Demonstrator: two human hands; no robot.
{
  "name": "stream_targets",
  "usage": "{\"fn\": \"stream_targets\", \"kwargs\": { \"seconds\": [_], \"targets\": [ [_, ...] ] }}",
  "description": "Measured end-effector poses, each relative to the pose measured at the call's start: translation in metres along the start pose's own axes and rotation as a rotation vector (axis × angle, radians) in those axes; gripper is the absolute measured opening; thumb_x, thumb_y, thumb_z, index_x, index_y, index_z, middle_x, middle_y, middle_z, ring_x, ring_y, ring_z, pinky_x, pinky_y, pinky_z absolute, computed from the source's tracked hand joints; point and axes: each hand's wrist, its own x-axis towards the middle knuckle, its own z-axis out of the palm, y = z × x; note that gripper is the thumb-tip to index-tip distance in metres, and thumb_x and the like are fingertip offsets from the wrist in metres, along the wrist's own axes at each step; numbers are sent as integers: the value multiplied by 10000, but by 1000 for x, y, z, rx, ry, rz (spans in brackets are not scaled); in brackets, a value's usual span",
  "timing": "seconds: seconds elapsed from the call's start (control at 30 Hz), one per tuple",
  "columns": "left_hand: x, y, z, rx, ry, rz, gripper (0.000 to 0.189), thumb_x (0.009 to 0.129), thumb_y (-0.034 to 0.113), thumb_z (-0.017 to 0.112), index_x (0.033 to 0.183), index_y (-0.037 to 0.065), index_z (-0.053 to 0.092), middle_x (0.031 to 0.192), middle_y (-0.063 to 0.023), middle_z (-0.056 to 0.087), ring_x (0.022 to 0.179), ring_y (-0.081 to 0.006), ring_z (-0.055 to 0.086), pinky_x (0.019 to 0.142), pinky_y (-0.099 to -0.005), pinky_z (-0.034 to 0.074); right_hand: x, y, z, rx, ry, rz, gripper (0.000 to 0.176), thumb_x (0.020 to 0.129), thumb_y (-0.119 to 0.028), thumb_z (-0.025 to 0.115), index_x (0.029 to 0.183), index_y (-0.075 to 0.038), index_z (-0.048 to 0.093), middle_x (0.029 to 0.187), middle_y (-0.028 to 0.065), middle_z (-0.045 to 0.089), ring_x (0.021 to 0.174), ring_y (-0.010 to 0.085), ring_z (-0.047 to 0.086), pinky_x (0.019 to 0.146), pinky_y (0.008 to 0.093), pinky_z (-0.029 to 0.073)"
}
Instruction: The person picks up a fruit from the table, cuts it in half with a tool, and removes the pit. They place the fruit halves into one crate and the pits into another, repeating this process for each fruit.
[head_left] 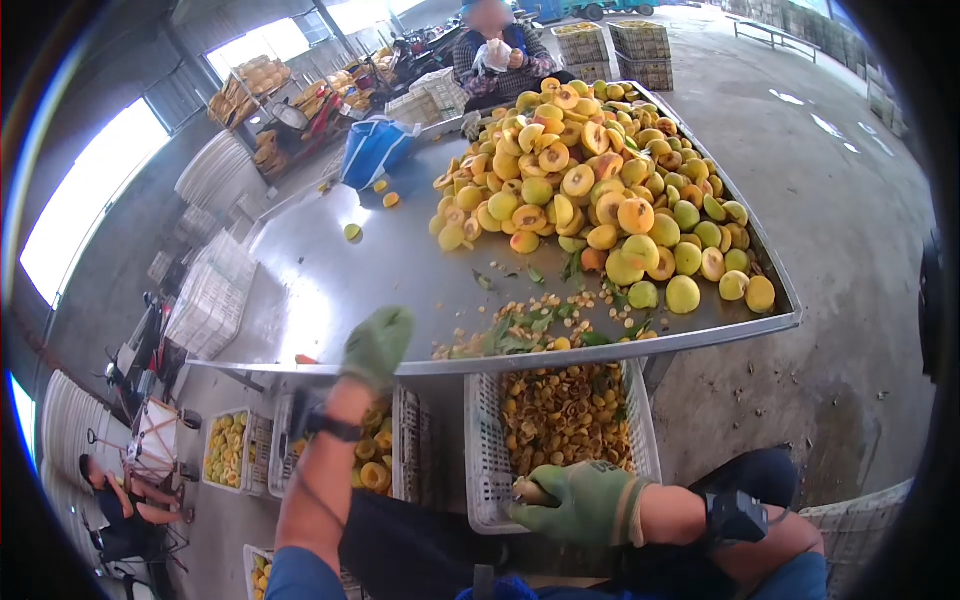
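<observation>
My left hand (378, 348), in a green glove, is over the front edge of the metal table (310, 240); motion smears its fingers. My right hand (582, 503), gloved in green too, is closed above the near end of a white plastic crate (484, 440) full of brown peach pits (565, 415). A small pale thing shows at its curled fingers, and I cannot tell what it is. Cut peach halves and whole peaches (560, 185) are heaped on the table's right side. Leaves and loose pits (540, 325) lie scattered along its front edge.
Crates of peach halves (228, 450) stand on the floor below the table's left side. A blue and white bag (375, 152) lies at the table's back left. Across the table sits a person (497, 55); another person (130, 505) sits far left.
</observation>
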Motion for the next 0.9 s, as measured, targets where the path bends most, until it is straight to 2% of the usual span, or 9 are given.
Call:
{"fn": "stream_targets", "kwargs": {
  "seconds": [0.03,0.17,0.37,0.43,0.47,0.6,0.67,0.87,0.9],
  "targets": [
    [28,1,34,54,167,238,374,971,353,609,1124,25,705,1019,-218,725,937,-402,695,861,-452,544,-1,-9,-11,138,-40,241,460,989,-482,559,1163,-66,651,1021,223,722,968,413,688,854,481,533],
    [135,67,116,185,207,457,527,936,354,653,1360,48,589,1214,-228,675,1089,-394,664,930,-480,534,-2,-6,-29,152,-32,335,460,993,-499,531,1116,-72,649,1022,234,716,991,433,677,883,501,514],
    [224,86,216,484,72,415,656,906,356,673,1457,63,472,1344,-233,603,1177,-395,626,929,-510,517,8,14,-59,191,70,433,420,977,-464,588,1070,-60,654,973,216,720,941,402,697,834,464,533],
    [230,67,233,447,148,483,623,899,361,696,1411,51,522,1261,-204,650,1115,-367,659,900,-492,531,10,25,-61,279,203,401,383,979,-426,608,1050,-54,658,951,198,721,912,359,709,818,445,538],
    [229,57,232,433,189,513,607,895,363,708,1388,46,547,1220,-190,674,1084,-352,676,886,-484,538,14,37,-59,378,298,381,357,971,-400,634,1026,-47,657,921,184,718,881,324,716,799,426,542],
    [189,79,158,-342,-446,52,484,936,381,718,1266,34,647,1026,-86,710,901,-191,681,765,-348,552,46,93,-63,542,812,262,293,936,-302,723,938,-20,643,802,97,681,759,175,681,703,343,542],
    [140,102,109,-750,-728,-202,434,959,369,717,1222,25,678,957,-35,702,829,-104,645,701,-263,533,51,86,-86,704,839,305,303,942,-307,721,930,-16,636,771,62,659,695,136,645,629,318,528],
    [40,135,63,-790,-798,35,383,1016,283,659,1268,-6,656,1022,-7,702,826,-49,624,673,-207,520,72,69,-110,861,595,299,358,973,-382,699,998,-29,651,740,36,641,501,93,549,421,257,421],
    [36,127,67,-757,-759,63,438,1037,328,625,1313,-12,633,1156,-66,693,979,-116,659,837,-270,558,78,72,-104,902,564,306,374,977,-406,687,1021,-36,654,738,32,638,484,99,543,417,255,415]
  ]
}}
